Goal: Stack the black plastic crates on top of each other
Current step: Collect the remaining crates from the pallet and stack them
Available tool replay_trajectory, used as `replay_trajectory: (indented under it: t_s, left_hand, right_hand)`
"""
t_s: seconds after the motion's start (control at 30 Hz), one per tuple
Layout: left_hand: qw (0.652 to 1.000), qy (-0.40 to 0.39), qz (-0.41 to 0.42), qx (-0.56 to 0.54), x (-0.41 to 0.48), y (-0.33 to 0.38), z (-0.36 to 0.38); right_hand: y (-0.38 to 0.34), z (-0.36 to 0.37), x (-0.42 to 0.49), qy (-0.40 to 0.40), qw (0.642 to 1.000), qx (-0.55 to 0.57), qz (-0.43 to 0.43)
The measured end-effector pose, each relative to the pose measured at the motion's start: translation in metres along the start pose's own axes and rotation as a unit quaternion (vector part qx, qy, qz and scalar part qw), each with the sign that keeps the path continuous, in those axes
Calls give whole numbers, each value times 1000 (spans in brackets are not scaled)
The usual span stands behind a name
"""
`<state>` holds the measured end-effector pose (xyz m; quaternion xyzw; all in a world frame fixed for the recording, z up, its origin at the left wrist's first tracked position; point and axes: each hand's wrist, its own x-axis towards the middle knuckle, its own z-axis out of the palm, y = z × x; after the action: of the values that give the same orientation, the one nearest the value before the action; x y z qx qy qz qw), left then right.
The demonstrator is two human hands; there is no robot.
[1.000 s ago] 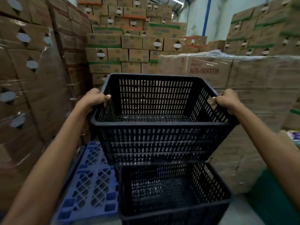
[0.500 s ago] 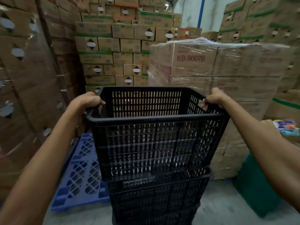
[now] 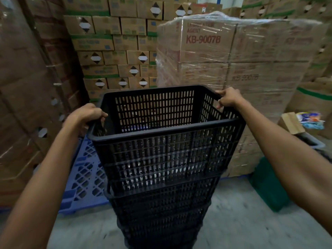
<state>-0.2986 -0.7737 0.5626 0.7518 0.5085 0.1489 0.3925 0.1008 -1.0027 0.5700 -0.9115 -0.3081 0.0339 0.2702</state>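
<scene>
Your left hand and right hand keep their fingers closed on the top crate rim. It has dropped into the lower crate on the floor, nearly nested; release looks next.

Both arms outstretched, hands clenched

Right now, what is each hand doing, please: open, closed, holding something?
Left hand: closed on the left rim of the top black crate.
Right hand: closed on the same crate's right rim.
</scene>
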Motion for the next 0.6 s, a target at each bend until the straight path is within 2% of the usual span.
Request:
replay_trajectory:
  t_s: [0.3,0.6]
  left_hand:
    - [999,-12,-27,23,7,-10,-14]
    - [999,9,-24,38,9,-13,-22]
  right_hand:
    - [-5,16,3,31,999,37,4]
    - [-2,21,6,-11,1000,15,-10]
